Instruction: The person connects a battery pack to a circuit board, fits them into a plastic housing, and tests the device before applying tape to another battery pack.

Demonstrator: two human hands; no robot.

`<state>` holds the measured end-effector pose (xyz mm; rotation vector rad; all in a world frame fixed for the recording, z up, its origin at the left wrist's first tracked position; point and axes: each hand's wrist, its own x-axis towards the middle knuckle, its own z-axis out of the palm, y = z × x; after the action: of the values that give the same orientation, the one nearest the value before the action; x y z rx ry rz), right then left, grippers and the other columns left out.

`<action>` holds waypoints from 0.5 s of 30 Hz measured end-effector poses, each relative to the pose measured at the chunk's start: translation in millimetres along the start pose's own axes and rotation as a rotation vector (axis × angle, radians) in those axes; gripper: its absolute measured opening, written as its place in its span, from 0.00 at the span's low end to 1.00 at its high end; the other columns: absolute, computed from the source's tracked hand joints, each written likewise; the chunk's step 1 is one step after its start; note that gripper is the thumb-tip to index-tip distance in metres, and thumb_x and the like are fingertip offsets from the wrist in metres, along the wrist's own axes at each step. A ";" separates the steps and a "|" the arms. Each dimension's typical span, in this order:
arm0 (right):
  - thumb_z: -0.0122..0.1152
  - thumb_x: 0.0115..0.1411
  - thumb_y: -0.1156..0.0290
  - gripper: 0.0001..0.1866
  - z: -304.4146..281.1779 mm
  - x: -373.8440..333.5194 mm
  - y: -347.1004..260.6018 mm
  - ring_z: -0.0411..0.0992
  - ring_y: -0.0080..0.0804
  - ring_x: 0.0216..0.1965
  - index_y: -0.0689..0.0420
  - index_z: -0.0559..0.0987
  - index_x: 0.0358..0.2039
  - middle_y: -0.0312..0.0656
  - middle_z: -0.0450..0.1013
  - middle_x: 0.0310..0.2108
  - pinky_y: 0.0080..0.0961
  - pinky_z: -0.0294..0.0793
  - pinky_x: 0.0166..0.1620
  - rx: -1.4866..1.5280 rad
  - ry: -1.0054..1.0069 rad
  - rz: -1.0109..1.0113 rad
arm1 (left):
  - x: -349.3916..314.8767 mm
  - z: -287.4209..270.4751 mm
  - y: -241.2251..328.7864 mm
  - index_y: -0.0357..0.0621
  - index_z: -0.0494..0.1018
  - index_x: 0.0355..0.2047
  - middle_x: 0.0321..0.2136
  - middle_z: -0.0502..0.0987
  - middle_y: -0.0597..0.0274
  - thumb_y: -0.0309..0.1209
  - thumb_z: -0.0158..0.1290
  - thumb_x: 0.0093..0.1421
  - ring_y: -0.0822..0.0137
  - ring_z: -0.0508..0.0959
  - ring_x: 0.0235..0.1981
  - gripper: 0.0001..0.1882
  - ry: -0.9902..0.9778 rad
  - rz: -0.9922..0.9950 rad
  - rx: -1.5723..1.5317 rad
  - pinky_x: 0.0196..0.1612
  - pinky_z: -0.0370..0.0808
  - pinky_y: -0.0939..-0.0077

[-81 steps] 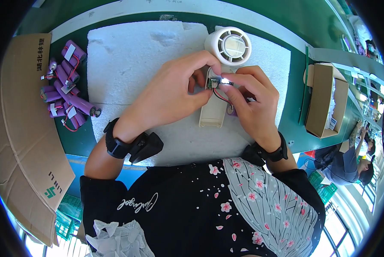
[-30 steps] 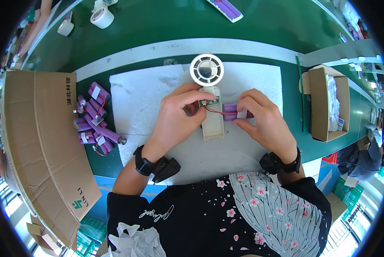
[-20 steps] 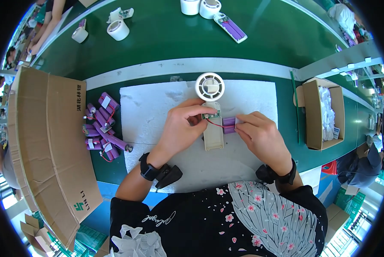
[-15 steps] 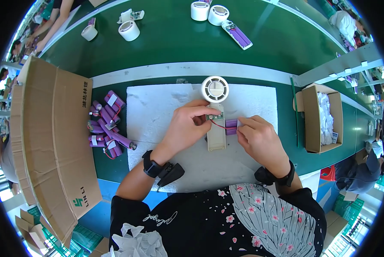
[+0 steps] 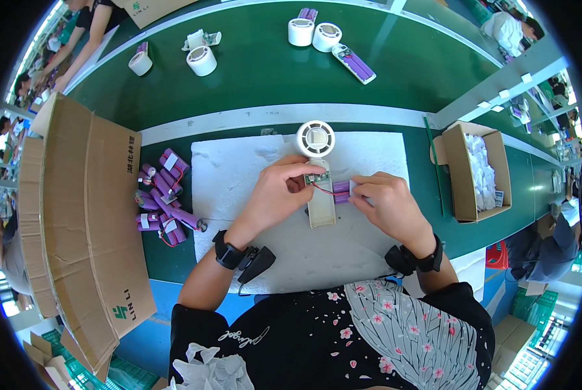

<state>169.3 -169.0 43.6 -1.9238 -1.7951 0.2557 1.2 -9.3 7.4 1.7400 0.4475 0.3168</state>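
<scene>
A white handheld fan (image 5: 321,211) lies with its handle shell open and its round head (image 5: 316,138) pointing away from me. My left hand (image 5: 275,192) is closed on the handle's left side, thumb and fingertips at the small green circuit board (image 5: 317,177). A red wire runs from the board to a purple battery pack (image 5: 341,192) just right of the handle. My right hand (image 5: 390,203) pinches the pack's right end, where a pale patch shows by the fingertips. Those fingertips partly hide that end.
A white foam mat (image 5: 239,153) lies under the work. Several purple battery packs (image 5: 167,195) are heaped left, beside a tall cardboard box (image 5: 102,214). At right stands a carton (image 5: 466,182) with white pieces. Fan parts (image 5: 202,60) sit on the green bench (image 5: 258,71) beyond a pale rail.
The whole view has shifted slightly. Both hands stay at the fan and battery pack; the right fingers have moved a little, showing more of the pale patch.
</scene>
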 end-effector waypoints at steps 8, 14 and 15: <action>0.63 0.47 0.78 0.05 2.3 0.0 -2.2 0.73 0.39 0.31 0.65 0.76 0.23 0.47 0.77 0.36 0.30 0.75 0.36 -0.083 0.018 -0.075 | 0.6 -1.7 -3.2 0.42 0.78 0.44 0.44 0.74 0.60 0.18 0.51 0.50 0.76 0.74 0.30 0.19 0.040 0.004 -0.047 0.35 0.72 0.84; 0.62 0.46 0.79 0.07 10.5 -0.8 -11.8 0.72 0.39 0.34 0.66 0.74 0.26 0.47 0.73 0.37 0.30 0.74 0.39 -0.333 -0.125 -0.013 | 1.8 1.7 -6.4 0.42 0.78 0.44 0.41 0.75 0.63 0.16 0.50 0.50 0.77 0.73 0.30 0.20 0.023 -0.013 -0.123 0.35 0.71 0.85; 0.61 0.45 0.80 0.07 9.4 1.7 -13.0 0.71 0.39 0.35 0.67 0.74 0.26 0.47 0.72 0.37 0.29 0.74 0.40 -0.382 -0.160 -0.012 | 2.1 1.8 -6.2 0.41 0.78 0.43 0.40 0.75 0.63 0.16 0.50 0.50 0.77 0.73 0.29 0.20 0.033 -0.021 -0.114 0.34 0.70 0.85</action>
<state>153.8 -165.1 42.0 -2.2026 -2.0806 0.0657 3.1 -8.8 1.0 1.6206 0.4626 0.3504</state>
